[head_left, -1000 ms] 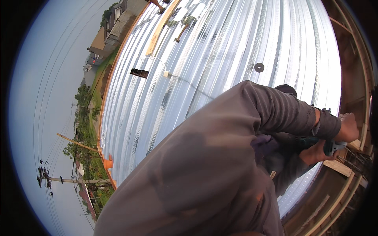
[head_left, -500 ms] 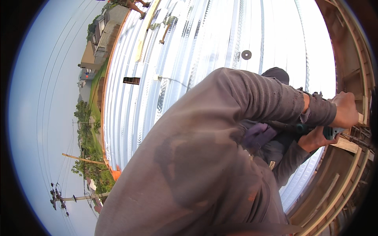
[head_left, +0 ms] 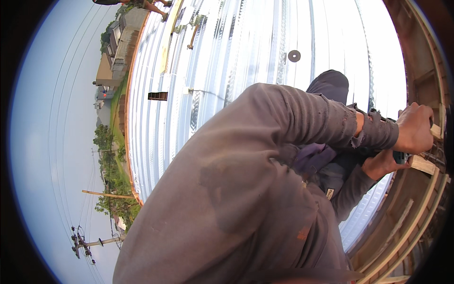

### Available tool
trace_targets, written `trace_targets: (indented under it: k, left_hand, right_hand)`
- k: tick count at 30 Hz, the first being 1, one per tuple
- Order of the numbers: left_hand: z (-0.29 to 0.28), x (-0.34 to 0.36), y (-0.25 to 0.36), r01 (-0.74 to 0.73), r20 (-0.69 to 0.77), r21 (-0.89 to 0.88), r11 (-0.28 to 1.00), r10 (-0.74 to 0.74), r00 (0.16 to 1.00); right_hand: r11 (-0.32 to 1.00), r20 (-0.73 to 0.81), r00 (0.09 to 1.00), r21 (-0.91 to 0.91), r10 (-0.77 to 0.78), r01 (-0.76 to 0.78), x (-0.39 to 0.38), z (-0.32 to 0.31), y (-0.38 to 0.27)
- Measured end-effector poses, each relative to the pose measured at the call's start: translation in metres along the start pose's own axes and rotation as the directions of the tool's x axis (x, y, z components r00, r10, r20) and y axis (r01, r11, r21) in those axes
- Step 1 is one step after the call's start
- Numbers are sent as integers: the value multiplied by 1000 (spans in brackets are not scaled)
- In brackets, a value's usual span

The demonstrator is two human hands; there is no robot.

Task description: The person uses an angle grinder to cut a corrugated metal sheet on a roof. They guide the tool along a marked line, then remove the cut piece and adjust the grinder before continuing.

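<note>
My left hand [head_left: 412,130], at the end of a torn brown sleeve, is closed over the edge of the timber framing at the far right. What lies in its fingers is hidden. Just below it, my right hand [head_left: 380,164] wraps round a teal power tool [head_left: 401,157]. Only a small piece of the tool shows; the left wrist and sleeve cover the rest. Beside both hands is a pale wood block [head_left: 422,164], with thin metal rods [head_left: 434,158] close by. My bent left arm fills much of the view.
Shiny ribbed metal decking [head_left: 265,42] spreads beyond my arm. On it lie a black disc [head_left: 294,56] and a hammer-like tool [head_left: 192,37]; a rectangular opening [head_left: 158,96] cuts through. Another person's legs [head_left: 156,7] stand at upper left. Timber formwork [head_left: 411,217] curves along the right.
My left hand has shifted slightly up, its fingers now further over the timber. Less of the teal tool shows. The view has moved a little, and more of the other person shows.
</note>
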State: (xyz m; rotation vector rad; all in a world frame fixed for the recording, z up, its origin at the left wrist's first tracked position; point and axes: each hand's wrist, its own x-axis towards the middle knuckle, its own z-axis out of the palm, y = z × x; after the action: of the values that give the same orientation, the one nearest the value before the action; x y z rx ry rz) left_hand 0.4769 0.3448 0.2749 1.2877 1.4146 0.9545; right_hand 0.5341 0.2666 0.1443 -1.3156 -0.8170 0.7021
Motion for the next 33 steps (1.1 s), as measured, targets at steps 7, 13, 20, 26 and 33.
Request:
trace_targets:
  k: [7,13,20,26,33]
  left_hand:
    - [-7,3,-12,-44,15,-24,999,44,999]
    - [-22,50,11,-64,399,90,994,23,917]
    - [-83,30,-50,-31,492,204,978,-75,867]
    - [-67,14,-62,-207,444,270,940,69,893]
    - [-39,14,-50,-490,193,605,628,481,855]
  right_hand:
    - [991,56,990,-40,131,-129,-5,2,-7]
    - [924,6,965,285,263,-254,33,35,-42]
    - [862,1,991,493,131,-114,123,15,-59]
    - [929,76,995,370,-57,25,174,31,-111]
    - [857,339,935,508,-100,-92,207,33,-137]
